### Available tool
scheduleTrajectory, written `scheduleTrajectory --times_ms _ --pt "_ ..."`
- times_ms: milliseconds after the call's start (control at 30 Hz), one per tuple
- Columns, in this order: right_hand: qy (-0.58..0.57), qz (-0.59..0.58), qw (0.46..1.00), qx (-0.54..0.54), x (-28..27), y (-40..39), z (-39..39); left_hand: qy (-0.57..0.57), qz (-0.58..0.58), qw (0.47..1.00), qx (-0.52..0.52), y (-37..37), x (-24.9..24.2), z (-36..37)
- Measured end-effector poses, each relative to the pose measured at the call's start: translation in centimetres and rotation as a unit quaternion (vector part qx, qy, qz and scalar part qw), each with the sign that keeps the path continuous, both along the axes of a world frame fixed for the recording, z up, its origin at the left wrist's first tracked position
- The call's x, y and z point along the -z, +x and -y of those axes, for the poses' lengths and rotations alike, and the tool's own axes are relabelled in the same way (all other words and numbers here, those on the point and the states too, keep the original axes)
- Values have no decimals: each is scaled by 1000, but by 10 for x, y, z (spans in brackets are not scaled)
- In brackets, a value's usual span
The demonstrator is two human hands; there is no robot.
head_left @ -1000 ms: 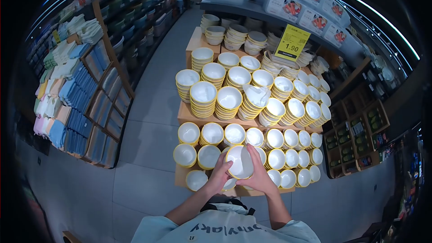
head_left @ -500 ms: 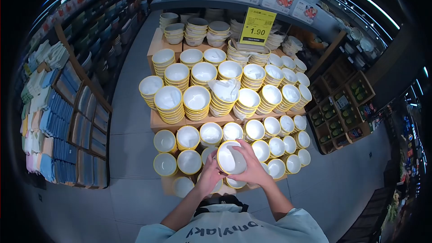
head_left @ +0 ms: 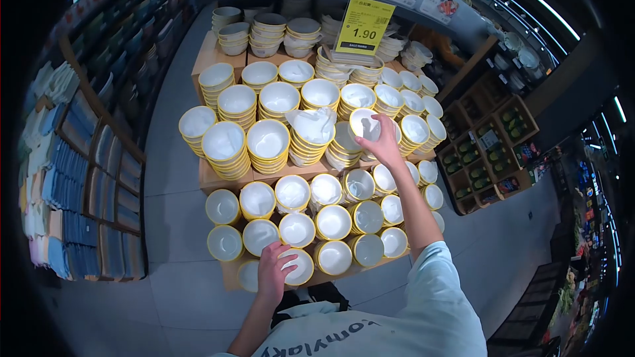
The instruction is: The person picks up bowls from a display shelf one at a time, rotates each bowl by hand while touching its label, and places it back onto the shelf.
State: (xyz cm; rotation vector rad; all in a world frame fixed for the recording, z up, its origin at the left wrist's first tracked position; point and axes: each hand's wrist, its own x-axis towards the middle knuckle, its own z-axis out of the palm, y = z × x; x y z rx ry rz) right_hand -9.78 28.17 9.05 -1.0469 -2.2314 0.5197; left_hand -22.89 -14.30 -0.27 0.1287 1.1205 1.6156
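Note:
My right hand [head_left: 381, 142] stretches out to the upper tier, its thumb and fingers gripping the rim of a white bowl [head_left: 360, 122] with a yellow edge. That bowl is tilted over the stacks, overlapping a bowl stack [head_left: 342, 149] behind it. Closer to me, my left hand [head_left: 272, 270] has its fingers spread at the left rim of a front-row bowl [head_left: 301, 268]. Left of it sits another bowl [head_left: 260, 235] of the same kind. One stack [head_left: 312, 127] in the upper tier has crumpled white wrapping in its top bowl.
Rows of stacked bowls fill a two-tier wooden stand [head_left: 218, 175]. A yellow price sign [head_left: 363, 26] rises at the back. Folded towels [head_left: 69, 185] are shelved at the left, and a wooden rack [head_left: 493, 152] with compartments stands at the right.
Both hands held the bowl near my body before. The right hand has carried it forward and up to the upper tier; the left has let go and moved down left.

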Motion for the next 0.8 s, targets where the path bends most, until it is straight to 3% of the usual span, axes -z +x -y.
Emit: scheduleTrajectory --times_ms 267,800 --pt "47 74 996 17 33 -27 -14 3 7 997 -73 -7 3 22" --pt "26 129 991 9 43 -28 -8 47 5 995 -88 -16 10 28"
